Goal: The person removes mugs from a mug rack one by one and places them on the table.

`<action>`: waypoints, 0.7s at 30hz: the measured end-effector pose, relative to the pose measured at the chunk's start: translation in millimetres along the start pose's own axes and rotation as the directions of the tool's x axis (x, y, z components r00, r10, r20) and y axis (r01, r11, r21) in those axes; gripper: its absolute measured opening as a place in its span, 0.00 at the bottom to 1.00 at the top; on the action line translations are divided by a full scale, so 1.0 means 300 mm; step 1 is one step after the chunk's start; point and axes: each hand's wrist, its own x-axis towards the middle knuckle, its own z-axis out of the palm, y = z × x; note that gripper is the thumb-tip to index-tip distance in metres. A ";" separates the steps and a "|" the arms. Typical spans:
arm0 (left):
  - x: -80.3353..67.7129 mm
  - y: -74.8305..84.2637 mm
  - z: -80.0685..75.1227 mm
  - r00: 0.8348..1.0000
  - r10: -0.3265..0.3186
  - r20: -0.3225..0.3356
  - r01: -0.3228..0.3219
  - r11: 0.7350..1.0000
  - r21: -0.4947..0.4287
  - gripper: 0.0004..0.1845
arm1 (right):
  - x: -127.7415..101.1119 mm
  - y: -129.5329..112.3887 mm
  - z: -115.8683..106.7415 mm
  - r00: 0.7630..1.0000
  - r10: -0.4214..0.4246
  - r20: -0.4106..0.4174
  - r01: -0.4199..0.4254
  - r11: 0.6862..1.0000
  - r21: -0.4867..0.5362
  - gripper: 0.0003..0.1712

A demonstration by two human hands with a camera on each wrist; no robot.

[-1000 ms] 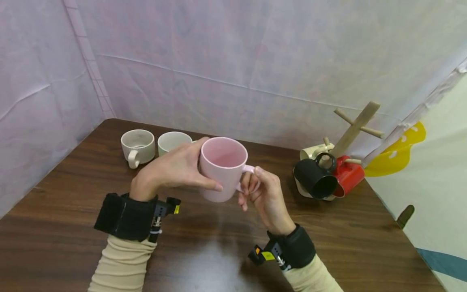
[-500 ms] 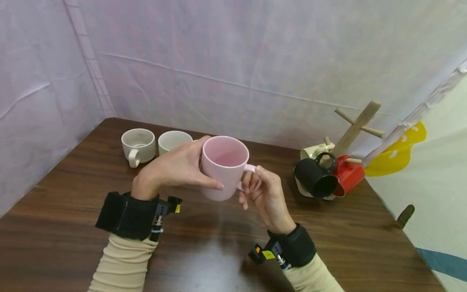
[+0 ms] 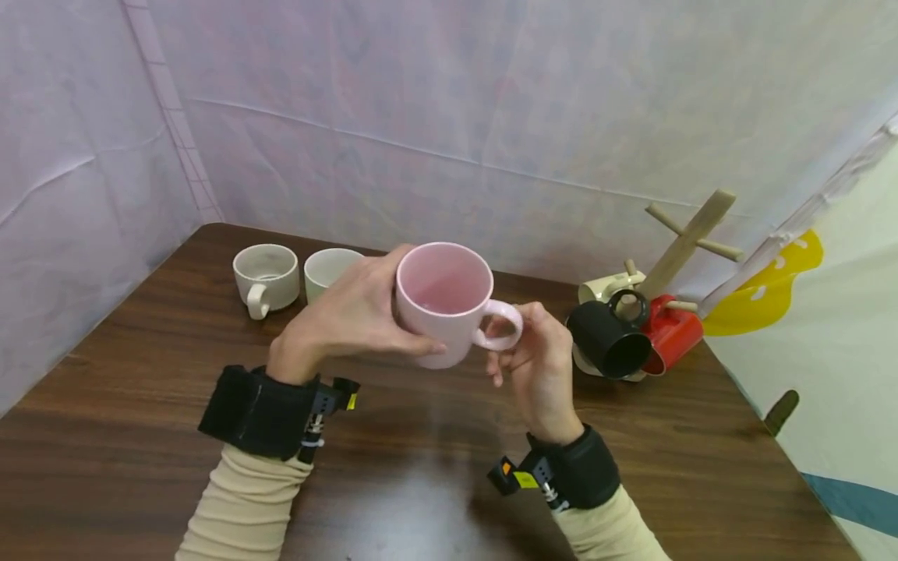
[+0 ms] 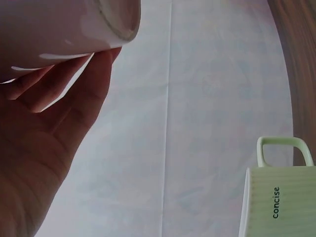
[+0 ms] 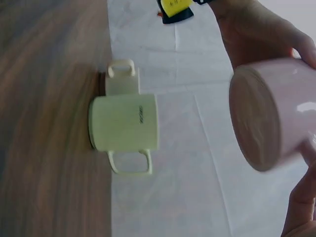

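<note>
While left hand [image 3: 351, 315] grips pink mug [image 3: 443, 300], right hand [image 3: 540, 366] near handle

The left hand [image 3: 351, 315] hides half the green cup [image 3: 330, 269].

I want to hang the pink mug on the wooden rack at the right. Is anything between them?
Nothing visible stands between the pink mug and the rack. The right hand is beside the handle, and a black mug and red mug already fill lower pegs.

Two cups [image 3: 265, 274] stand side by side at the table's [image 3: 140, 374] back left. The mug rack [image 3: 684, 243] stands back right. The held mug [image 3: 449, 300] hovers between them, above the table's middle.
</note>
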 end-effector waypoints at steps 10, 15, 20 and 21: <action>-0.008 -0.009 -0.009 0.994 0.014 -0.111 -0.006 0.997 0.072 0.48 | 0.032 -0.082 -0.054 0.987 -0.121 -0.103 0.094 0.967 -0.236 0.16; -0.003 -0.016 0.004 0.982 0.003 -0.189 0.019 0.993 0.119 0.47 | 0.042 -0.124 -0.080 0.969 -0.228 -0.096 0.135 0.813 -0.566 0.10; 0.006 -0.020 0.023 0.969 -0.027 -0.246 0.067 0.986 0.155 0.49 | 0.053 -0.134 -0.114 0.952 -0.307 0.023 0.177 0.487 -0.855 0.04; 0.007 -0.022 0.027 0.967 -0.030 -0.255 0.072 0.984 0.161 0.49 | 0.054 -0.134 -0.120 0.949 -0.313 0.049 0.186 0.426 -0.885 0.03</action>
